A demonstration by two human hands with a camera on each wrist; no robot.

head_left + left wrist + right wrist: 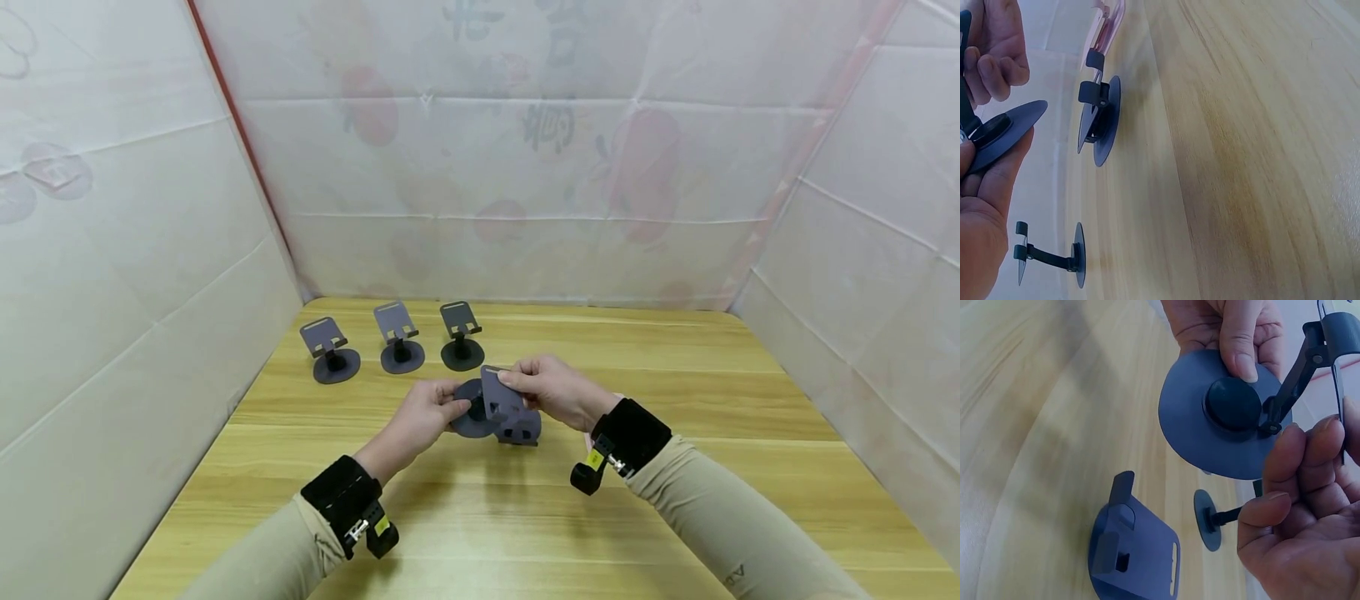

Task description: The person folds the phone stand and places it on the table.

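A dark grey phone stand is held above the table between both hands. My left hand (448, 410) pinches its round base (468, 421), thumb on the hub (1233, 403) of the base (1200, 434). My right hand (517, 382) grips the stand's flat plate (498, 396) by its top edge; the hinge arm (1292, 380) links plate and base. In the left wrist view the base (1010, 131) rests against my left palm (982, 219). A second, folded stand (522, 429) lies on the table right under the hands (1135, 559).
Three upright grey stands stand in a row at the back left (331, 350), (399, 337), (460, 335); two show in the left wrist view (1100, 119), (1054, 256). The wooden table (675, 400) is walled by white sheeting (135, 275) on three sides.
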